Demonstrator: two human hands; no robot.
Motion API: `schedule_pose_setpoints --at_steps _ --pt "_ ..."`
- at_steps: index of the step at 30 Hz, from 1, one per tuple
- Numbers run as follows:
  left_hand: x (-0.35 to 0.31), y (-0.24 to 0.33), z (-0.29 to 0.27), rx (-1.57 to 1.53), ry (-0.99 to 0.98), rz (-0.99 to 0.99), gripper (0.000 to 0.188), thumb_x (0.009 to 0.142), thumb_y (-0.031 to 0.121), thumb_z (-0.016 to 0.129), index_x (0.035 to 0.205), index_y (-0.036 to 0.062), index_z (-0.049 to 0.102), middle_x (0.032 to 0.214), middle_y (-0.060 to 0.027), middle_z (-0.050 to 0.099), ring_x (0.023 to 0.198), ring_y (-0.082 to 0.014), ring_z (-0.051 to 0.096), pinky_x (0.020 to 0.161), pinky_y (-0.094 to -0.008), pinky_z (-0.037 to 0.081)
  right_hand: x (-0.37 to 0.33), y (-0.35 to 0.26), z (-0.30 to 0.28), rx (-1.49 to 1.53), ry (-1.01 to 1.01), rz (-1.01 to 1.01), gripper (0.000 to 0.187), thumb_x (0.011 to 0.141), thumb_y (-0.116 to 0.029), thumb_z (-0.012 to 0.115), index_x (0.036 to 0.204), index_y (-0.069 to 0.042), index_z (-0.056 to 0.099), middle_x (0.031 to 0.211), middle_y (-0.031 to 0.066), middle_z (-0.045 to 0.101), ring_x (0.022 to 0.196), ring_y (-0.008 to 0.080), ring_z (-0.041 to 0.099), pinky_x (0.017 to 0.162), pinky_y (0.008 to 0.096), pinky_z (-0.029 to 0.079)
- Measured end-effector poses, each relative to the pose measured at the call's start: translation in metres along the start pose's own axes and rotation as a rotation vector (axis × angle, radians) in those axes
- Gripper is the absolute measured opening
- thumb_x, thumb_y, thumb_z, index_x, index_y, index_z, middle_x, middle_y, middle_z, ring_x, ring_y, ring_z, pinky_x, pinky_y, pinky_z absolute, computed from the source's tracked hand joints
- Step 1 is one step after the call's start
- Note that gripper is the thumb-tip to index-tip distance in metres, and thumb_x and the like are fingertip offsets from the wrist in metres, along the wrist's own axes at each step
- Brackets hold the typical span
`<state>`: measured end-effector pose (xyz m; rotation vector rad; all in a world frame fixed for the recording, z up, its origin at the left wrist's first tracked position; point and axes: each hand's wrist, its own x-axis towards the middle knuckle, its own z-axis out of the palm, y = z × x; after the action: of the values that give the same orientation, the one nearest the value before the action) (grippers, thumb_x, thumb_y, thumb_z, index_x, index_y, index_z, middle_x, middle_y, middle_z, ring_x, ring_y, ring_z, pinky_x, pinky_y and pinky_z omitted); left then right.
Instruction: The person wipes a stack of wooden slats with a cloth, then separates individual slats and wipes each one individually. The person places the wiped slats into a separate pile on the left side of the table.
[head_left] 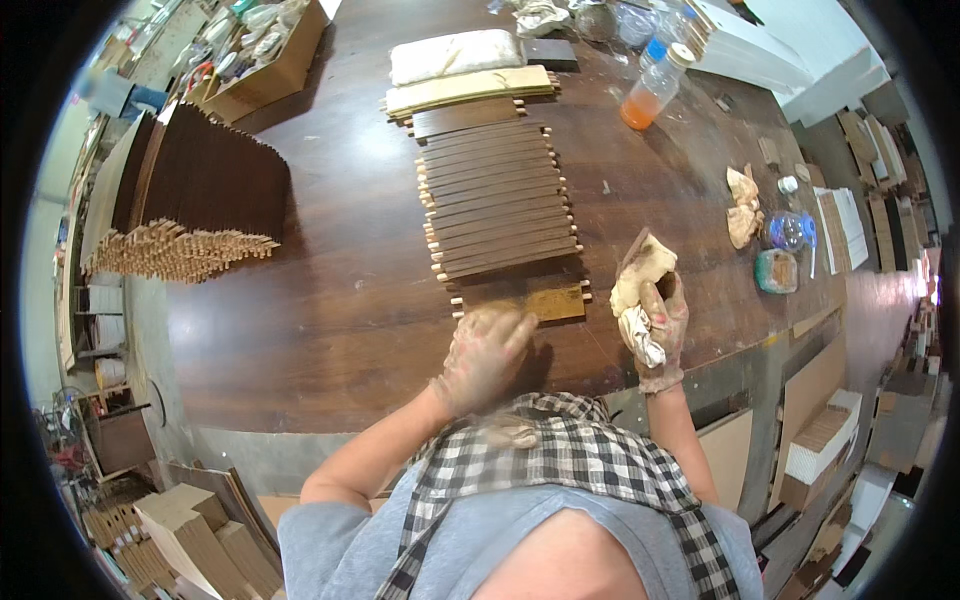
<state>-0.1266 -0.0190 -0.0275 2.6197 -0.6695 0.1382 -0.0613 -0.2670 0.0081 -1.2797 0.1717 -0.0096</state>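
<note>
My left hand, in a thin glove and slightly blurred, is at the near edge of the closest wooden slat. Its fingers bend over the slat's left part, and their tips are smeared, so whether they grip it cannot be told. That slat's right half looks yellowish brown. Beyond it lies a row of dark brown slats, side by side, with pale dowel pegs sticking out of both ends. Off to the right, my gloved right hand is closed around a crumpled cream rag, held above the table.
A tall stack of pegged dark slats stands at the left. Behind the row are yellowish strips and a white wrapped bundle. Bottles, one with orange liquid, a rag and a small jar stand toward the right.
</note>
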Motion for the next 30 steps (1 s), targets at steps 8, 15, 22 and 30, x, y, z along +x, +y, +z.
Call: schedule_pose_setpoints --at_steps 8,15,22,30 --pt "0.039 -0.004 0.007 -0.007 -0.167 -0.241 0.079 0.073 0.029 0.083 0.140 0.0031 0.049 0.124 -0.0179 0.055 0.115 -0.0365 0.054 0.097 -0.0484 0.045 0.000 -0.015 -0.043 -0.148 -0.040 -0.006 0.042 0.093 -0.001 0.068 0.133 -0.001 0.055 0.111 0.0060 0.065 0.093 0.0102 0.063 0.079 0.0252 0.055" --pt "0.009 0.007 -0.031 -0.186 0.137 -0.259 0.087 0.067 0.020 0.089 0.141 0.0000 0.047 0.118 -0.0213 0.053 0.105 -0.0376 0.055 0.087 -0.0457 0.051 -0.021 -0.044 -0.031 -0.412 -0.148 0.023 0.055 0.084 -0.013 0.080 0.132 0.003 0.058 0.114 0.0116 0.069 0.102 0.0189 0.067 0.087 0.0318 0.055" --pt "0.001 0.013 -0.053 -0.075 0.185 -0.242 0.092 0.062 0.015 0.088 0.143 0.0032 0.046 0.116 -0.0172 0.053 0.104 -0.0367 0.054 0.089 -0.0466 0.050 -0.005 -0.066 0.038 -1.073 -0.551 -0.454 0.055 0.078 -0.029 0.081 0.121 0.001 0.065 0.102 0.0167 0.069 0.092 0.0317 0.069 0.078 0.0384 0.056" --pt "-0.007 0.003 -0.059 -0.069 0.264 -0.285 0.091 0.059 0.013 0.090 0.140 0.0035 0.049 0.115 -0.0169 0.052 0.105 -0.0356 0.054 0.091 -0.0456 0.049 -0.004 -0.070 0.017 -1.163 -0.688 -0.189 0.058 0.078 -0.033 0.078 0.121 0.002 0.065 0.109 0.0191 0.070 0.100 0.0333 0.069 0.088 0.0400 0.054"
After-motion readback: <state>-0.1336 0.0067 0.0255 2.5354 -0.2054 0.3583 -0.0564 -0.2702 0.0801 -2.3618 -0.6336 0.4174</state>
